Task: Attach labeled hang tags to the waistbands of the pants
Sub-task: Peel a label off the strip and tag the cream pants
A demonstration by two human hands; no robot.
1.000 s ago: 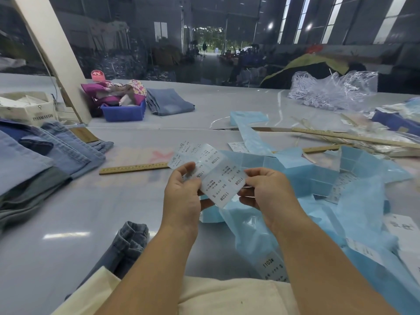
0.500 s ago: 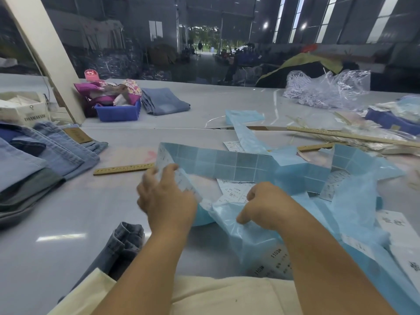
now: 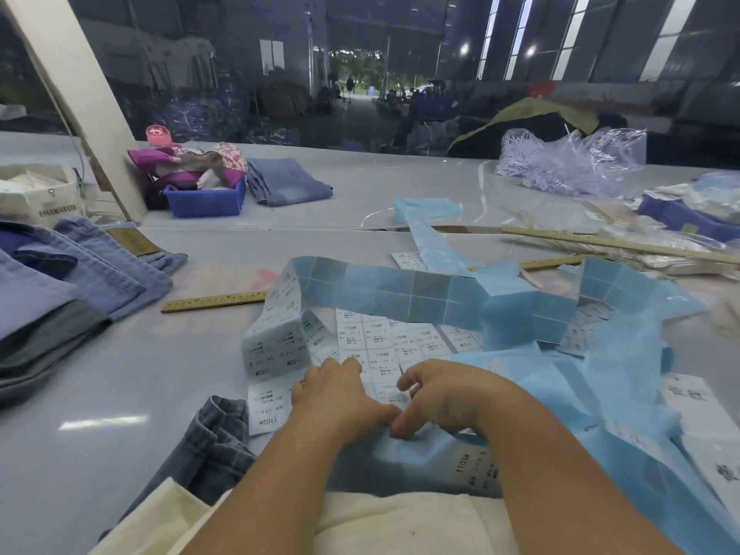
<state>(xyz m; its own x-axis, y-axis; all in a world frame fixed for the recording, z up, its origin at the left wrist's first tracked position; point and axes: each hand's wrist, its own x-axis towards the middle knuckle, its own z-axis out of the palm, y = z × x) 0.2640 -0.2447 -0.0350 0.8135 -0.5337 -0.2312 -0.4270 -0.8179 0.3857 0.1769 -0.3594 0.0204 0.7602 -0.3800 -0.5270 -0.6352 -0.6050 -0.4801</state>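
Risk: both hands, left hand [image 3: 334, 396] and right hand [image 3: 436, 398], pinch label strip [image 3: 276, 346] at lower centre; perforated backing may tear mid-label

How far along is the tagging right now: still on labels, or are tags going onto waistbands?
Still on labels. Both hands, left hand and right hand, work at the label sheet on the table; blue backing strip already looks stripped. White hang tags lie at right, and no tag shows on the stacked jeans or the dark jeans. Attaching seems entirely ahead.
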